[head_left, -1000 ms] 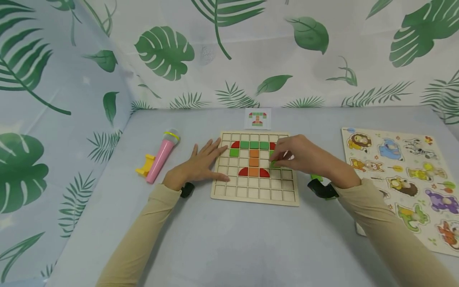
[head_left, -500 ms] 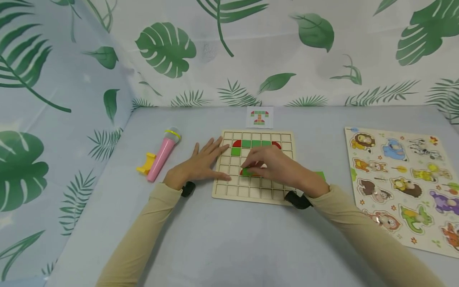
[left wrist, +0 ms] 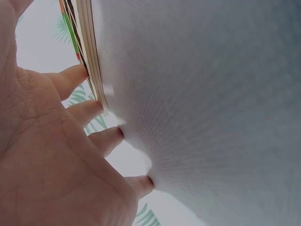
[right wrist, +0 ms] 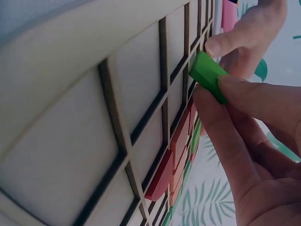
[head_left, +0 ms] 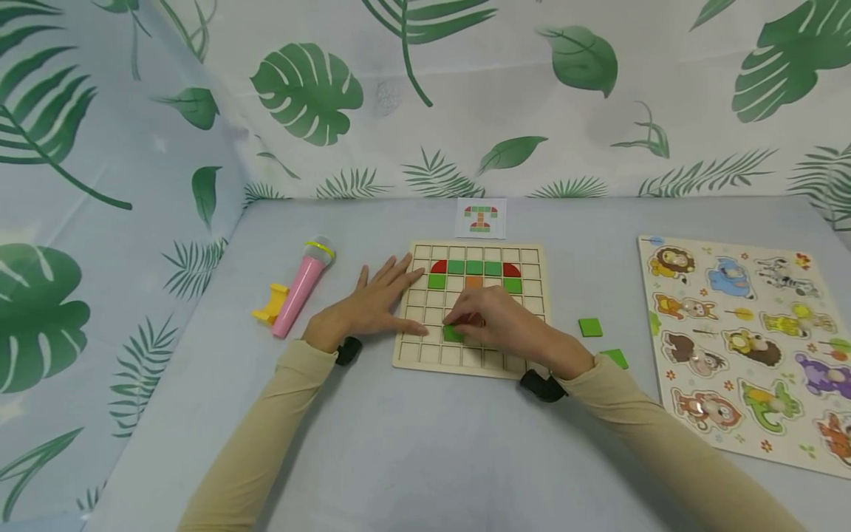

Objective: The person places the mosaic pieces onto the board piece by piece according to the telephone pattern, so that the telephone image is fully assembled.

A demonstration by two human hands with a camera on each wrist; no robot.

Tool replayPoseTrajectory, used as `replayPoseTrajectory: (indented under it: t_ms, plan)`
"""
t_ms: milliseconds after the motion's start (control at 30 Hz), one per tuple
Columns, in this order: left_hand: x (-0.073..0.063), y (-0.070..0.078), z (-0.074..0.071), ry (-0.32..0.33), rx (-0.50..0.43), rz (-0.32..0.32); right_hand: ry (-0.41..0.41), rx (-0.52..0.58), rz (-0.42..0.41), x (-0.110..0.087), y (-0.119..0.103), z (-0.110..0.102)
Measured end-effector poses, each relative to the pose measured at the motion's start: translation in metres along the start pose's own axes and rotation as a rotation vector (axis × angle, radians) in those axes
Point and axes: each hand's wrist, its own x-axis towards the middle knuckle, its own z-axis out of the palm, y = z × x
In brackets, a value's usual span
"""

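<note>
My right hand (head_left: 495, 318) pinches a green square tile (right wrist: 208, 76) between thumb and fingers, tilted at a cell of the wooden grid board (head_left: 425, 355). In the head view that cell lies just below the red pieces, which the hand mostly covers. Spread out flat, my left hand (head_left: 372, 303) rests at the board's left edge; its thumb and some fingertips touch the board, others the table (left wrist: 211, 117). On the board, a row of green tiles (head_left: 475, 267) ends in red rounded pieces (head_left: 512, 270), with an orange tile (head_left: 473, 282) beneath.
Two loose green tiles (head_left: 589, 327) lie right of the board. Behind it is a small pattern card (head_left: 481, 218). A pink toy microphone (head_left: 302, 288) and a yellow holder (head_left: 271, 304) lie at left, an animal puzzle board (head_left: 744, 347) at right.
My right hand has carried a green tile from the board's right side leftward and then slightly nearer me. The right green tile under the red end piece is now uncovered. My left hand stays put.
</note>
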Motion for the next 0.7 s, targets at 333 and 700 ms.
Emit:
replayPoseTrajectory:
  t_ms: [333,700]
  plan:
    - [-0.0003,0.0004,-0.0001,-0.002,-0.002,0.006,0.001,-0.015,0.024,0.0015,0.0005,0.0055]
    - [-0.0006,0.0001,0.0001,0.003,-0.002,0.008,-0.017,-0.078,0.03,0.0027,-0.0038,0.0071]
